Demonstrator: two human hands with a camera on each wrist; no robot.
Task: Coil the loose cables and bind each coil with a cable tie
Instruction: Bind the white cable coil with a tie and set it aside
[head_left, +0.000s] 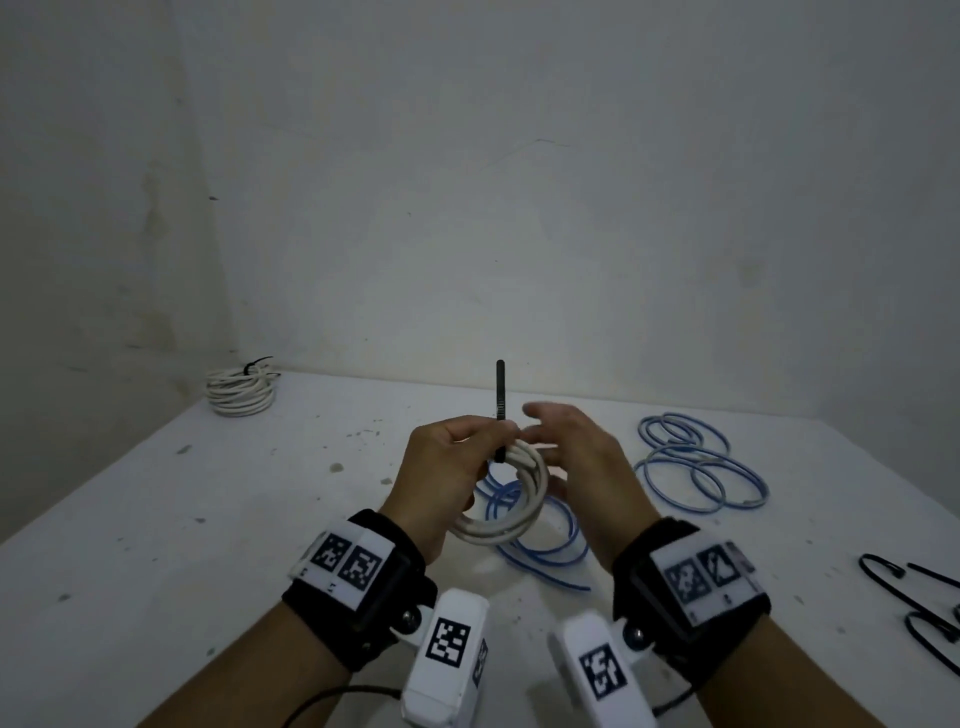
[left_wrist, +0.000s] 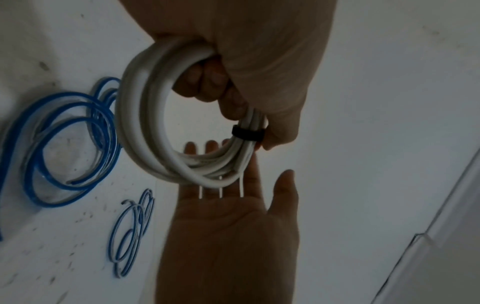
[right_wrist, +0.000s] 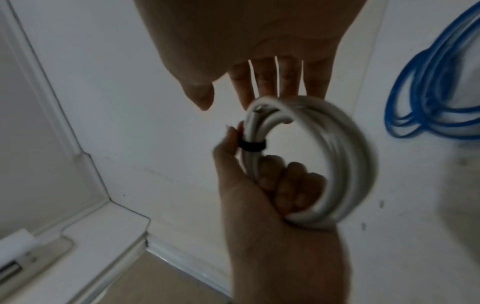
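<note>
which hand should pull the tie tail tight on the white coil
Right. The left hand already grips the white coil and pins the black cable tie against it. The right hand is open beside the upright tail, holding nothing.

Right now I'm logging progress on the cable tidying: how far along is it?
Done: one white coil at the table's far left corner, already tied. In hand: the left hand grips a second white coil with a black cable tie around it, tail sticking up; the right hand is open beside it. Left: two loose blue cables on the table, plus spare ties at the right.
</note>
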